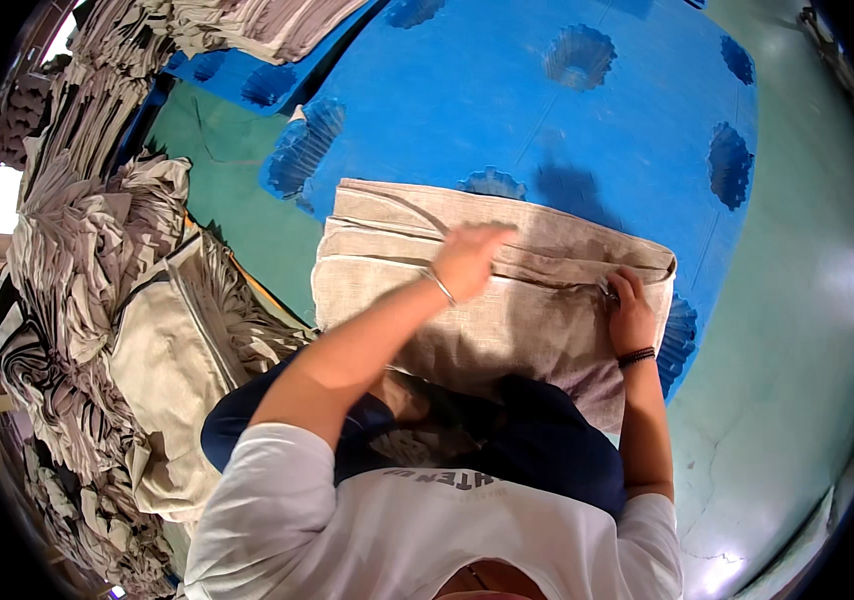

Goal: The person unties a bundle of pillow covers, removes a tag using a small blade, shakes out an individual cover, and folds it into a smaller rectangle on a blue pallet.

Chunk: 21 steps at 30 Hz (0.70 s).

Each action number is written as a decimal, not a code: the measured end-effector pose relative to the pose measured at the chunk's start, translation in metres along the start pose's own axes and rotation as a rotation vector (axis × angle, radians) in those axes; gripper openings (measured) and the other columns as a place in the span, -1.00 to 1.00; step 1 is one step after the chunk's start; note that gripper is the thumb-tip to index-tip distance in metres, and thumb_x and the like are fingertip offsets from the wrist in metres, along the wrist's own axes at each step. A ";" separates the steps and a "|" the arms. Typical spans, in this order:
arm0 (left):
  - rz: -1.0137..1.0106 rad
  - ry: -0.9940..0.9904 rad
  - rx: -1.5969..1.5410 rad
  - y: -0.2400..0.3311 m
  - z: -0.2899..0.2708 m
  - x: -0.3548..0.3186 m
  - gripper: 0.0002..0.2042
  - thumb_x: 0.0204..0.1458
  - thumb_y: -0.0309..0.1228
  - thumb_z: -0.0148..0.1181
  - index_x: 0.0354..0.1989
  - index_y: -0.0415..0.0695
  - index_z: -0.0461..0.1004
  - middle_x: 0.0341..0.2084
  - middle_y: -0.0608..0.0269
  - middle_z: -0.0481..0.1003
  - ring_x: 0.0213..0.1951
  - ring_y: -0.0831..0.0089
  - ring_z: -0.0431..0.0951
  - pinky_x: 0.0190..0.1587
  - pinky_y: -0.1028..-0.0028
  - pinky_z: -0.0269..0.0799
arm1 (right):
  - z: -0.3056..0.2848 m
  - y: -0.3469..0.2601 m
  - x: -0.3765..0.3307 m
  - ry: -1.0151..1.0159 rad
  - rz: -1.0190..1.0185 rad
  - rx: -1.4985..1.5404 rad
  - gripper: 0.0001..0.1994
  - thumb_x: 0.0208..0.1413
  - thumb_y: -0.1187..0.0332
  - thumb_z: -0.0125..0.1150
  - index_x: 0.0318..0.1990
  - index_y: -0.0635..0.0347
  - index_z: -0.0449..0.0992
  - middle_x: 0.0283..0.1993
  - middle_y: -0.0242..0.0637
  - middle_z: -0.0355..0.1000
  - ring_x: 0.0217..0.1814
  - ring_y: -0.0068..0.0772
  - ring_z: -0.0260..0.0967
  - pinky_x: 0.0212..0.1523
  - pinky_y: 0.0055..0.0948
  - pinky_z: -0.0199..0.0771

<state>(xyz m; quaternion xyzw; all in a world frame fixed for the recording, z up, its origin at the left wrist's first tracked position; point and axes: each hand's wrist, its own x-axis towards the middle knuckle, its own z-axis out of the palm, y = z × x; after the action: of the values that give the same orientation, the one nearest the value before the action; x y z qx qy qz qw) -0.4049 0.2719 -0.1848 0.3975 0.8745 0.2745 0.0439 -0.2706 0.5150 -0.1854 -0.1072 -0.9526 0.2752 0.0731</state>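
A pile of folded beige woven cloth [547,325] lies across my lap and the near edge of a blue plastic pallet. Its upper part shows long creases and layered folds running left to right. My left hand [469,262], smeared by motion, is over the middle of these folds, fingers toward the right; whether it grips any cloth is unclear. Near the right end of the pile, my right hand [630,308] has its fingers bent onto the fold of the beige cloth, pinching it. A small dark-and-light spot shows beside those fingertips, too small to name.
The blue pallet [447,100] with round hollows spreads ahead of me. Large heaps of crumpled beige and grey cloth [97,250] stand at my left, with a smoother beige piece [172,370] against them. More stacked cloth [277,25] rests at the far left. Green floor [797,330] shows on the right.
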 end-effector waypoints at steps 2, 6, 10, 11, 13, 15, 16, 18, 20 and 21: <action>-0.120 -0.091 0.205 -0.042 -0.025 -0.010 -0.54 -0.34 -0.60 -0.01 -0.13 -0.04 0.29 -0.18 0.18 0.33 -0.14 0.25 0.31 -0.11 0.31 0.17 | 0.001 0.003 0.010 -0.037 0.043 -0.033 -0.77 -0.15 0.48 -0.06 -0.26 0.02 0.36 -0.08 -0.32 0.25 -0.21 -0.13 0.30 -0.28 -0.28 0.33; -0.263 -0.055 0.437 -0.091 -0.083 -0.039 -0.54 -0.32 -0.53 0.06 -0.11 -0.01 0.25 -0.12 0.22 0.26 -0.06 0.26 0.22 -0.03 0.28 0.09 | 0.013 0.038 0.035 -0.018 0.232 -0.076 -0.79 -0.11 0.44 -0.10 -0.26 0.08 0.35 -0.14 -0.24 0.29 -0.19 -0.10 0.27 -0.24 -0.28 0.30; -0.383 -0.006 0.412 -0.115 -0.115 -0.081 -0.58 -0.31 -0.50 0.10 -0.15 -0.08 0.24 -0.14 0.14 0.21 -0.11 0.13 0.21 -0.07 0.28 0.15 | 0.021 0.033 0.048 0.227 0.356 0.078 -0.81 -0.11 0.51 -0.11 -0.28 0.18 0.36 -0.23 -0.15 0.31 -0.18 -0.08 0.25 -0.18 -0.31 0.27; -0.397 -0.013 0.424 -0.115 -0.118 -0.083 -0.58 -0.31 -0.49 0.11 -0.15 -0.10 0.24 -0.14 0.14 0.21 -0.12 0.11 0.21 -0.07 0.28 0.16 | 0.021 0.032 0.049 0.296 0.364 0.142 -0.81 -0.11 0.53 -0.11 -0.29 0.19 0.37 -0.24 -0.14 0.32 -0.18 -0.08 0.25 -0.17 -0.32 0.26; -0.444 -0.022 0.451 -0.116 -0.125 -0.091 -0.58 -0.30 -0.47 0.12 -0.15 -0.12 0.23 -0.15 0.13 0.19 -0.13 0.09 0.21 -0.09 0.27 0.19 | 0.025 0.020 0.045 0.508 -0.031 -0.009 -0.81 -0.17 0.58 -0.04 -0.34 0.19 0.38 -0.26 -0.20 0.34 -0.21 -0.11 0.26 -0.18 -0.33 0.26; -0.401 -0.013 0.425 -0.118 -0.130 -0.090 -0.63 -0.26 -0.50 0.09 -0.17 -0.13 0.25 -0.17 0.11 0.24 -0.13 0.12 0.23 -0.09 0.29 0.20 | 0.019 -0.018 0.033 0.428 -0.182 -0.079 -0.80 -0.22 0.60 -0.02 -0.36 0.18 0.38 -0.25 -0.23 0.34 -0.20 -0.13 0.26 -0.20 -0.33 0.27; -0.404 -0.013 0.393 -0.119 -0.130 -0.082 -0.66 -0.25 -0.51 0.07 -0.19 -0.13 0.27 -0.17 0.11 0.25 -0.12 0.14 0.23 -0.09 0.29 0.20 | 0.022 -0.026 0.025 0.271 -0.248 0.032 -0.78 -0.26 0.60 -0.01 -0.37 0.16 0.39 -0.24 -0.24 0.34 -0.18 -0.16 0.25 -0.20 -0.33 0.26; -0.409 -0.020 0.338 -0.125 -0.124 -0.063 -0.70 -0.21 -0.51 0.04 -0.21 -0.12 0.30 -0.16 0.12 0.27 -0.12 0.15 0.24 -0.09 0.30 0.20 | 0.035 -0.043 0.008 0.062 -0.301 0.198 -0.73 -0.35 0.64 -0.05 -0.39 0.14 0.39 -0.23 -0.27 0.34 -0.17 -0.20 0.25 -0.19 -0.34 0.24; -0.428 -0.032 0.311 -0.135 -0.116 -0.046 -0.74 -0.17 -0.50 0.00 -0.22 -0.11 0.34 -0.15 0.14 0.28 -0.11 0.17 0.25 -0.09 0.32 0.20 | 0.050 -0.049 -0.001 -0.006 -0.298 0.212 -0.70 -0.40 0.65 -0.07 -0.40 0.12 0.39 -0.25 -0.30 0.35 -0.18 -0.24 0.26 -0.20 -0.36 0.21; -0.499 -0.066 0.336 -0.139 -0.110 -0.039 -0.74 -0.16 -0.47 -0.01 -0.21 -0.08 0.35 -0.14 0.17 0.28 -0.09 0.18 0.24 -0.08 0.31 0.19 | 0.055 -0.048 -0.003 -0.022 -0.300 0.164 -0.70 -0.40 0.63 -0.05 -0.40 0.10 0.39 -0.26 -0.33 0.35 -0.20 -0.25 0.25 -0.21 -0.36 0.21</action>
<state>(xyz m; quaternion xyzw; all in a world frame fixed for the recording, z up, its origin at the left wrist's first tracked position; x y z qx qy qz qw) -0.5045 0.1207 -0.1687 0.1808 0.9764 0.0934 0.0721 -0.2865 0.4471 -0.2059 0.0453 -0.9331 0.3390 0.1114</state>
